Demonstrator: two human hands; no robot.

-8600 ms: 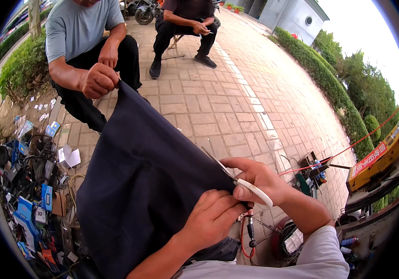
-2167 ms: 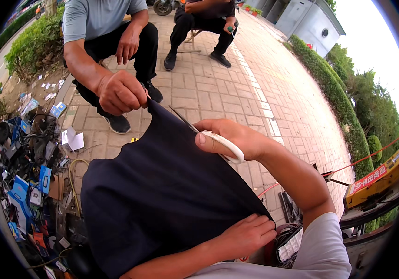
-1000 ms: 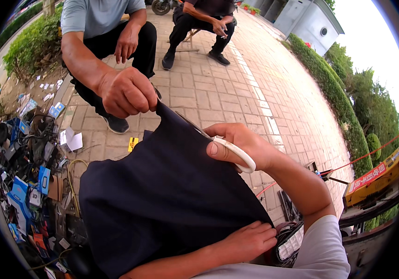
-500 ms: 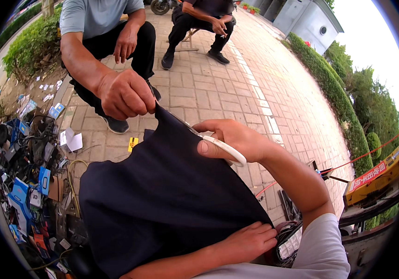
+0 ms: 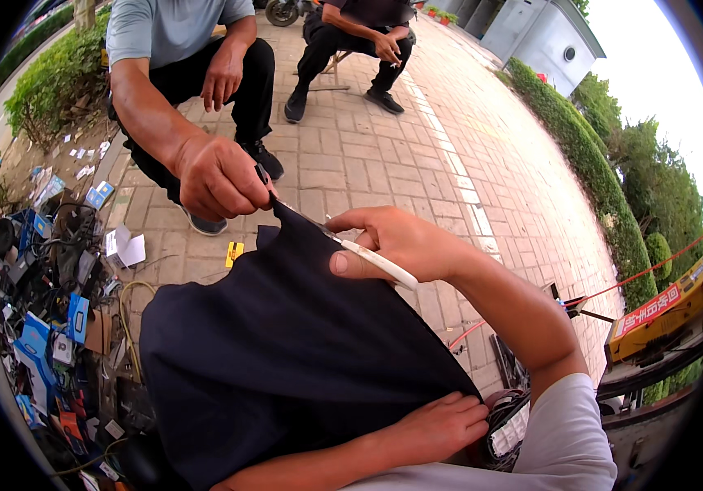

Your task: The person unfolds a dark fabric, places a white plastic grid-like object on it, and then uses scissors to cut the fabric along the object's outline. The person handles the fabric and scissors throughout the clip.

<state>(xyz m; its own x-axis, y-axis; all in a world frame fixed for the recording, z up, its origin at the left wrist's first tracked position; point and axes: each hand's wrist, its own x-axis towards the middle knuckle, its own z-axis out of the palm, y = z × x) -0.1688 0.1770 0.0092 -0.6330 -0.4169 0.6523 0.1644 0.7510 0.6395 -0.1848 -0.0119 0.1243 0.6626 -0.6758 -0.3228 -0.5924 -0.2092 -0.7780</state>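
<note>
My right hand (image 5: 392, 245) is closed on a pair of scissors (image 5: 384, 266) with white handles, its thumb at the handle. The metal blades lie along the upper edge of a dark navy cloth (image 5: 286, 344), reaching toward the co-worker's hand (image 5: 224, 176), which pinches the cloth's top corner. Down at the cloth's lower right corner, my left hand (image 5: 441, 425) grips the edge with its fingers together. Between the two held corners the right edge runs taut, while the rest drapes in folds over my left side. My left fingertips are partly hidden.
Electronic scraps, cables and blue boxes (image 5: 32, 344) are piled at the left. A small yellow card (image 5: 235, 254) lies on the brick paving. Another person (image 5: 359, 49) sits farther back. A yellow machine or vehicle part (image 5: 662, 303) stands at the right, near a red cord (image 5: 646, 274).
My right hand and the scissors have shifted slightly left, toward the co-worker's hand, and the handle loops look closer together. A dark tip now shows beside the co-worker's fingers. My left hand stays put.
</note>
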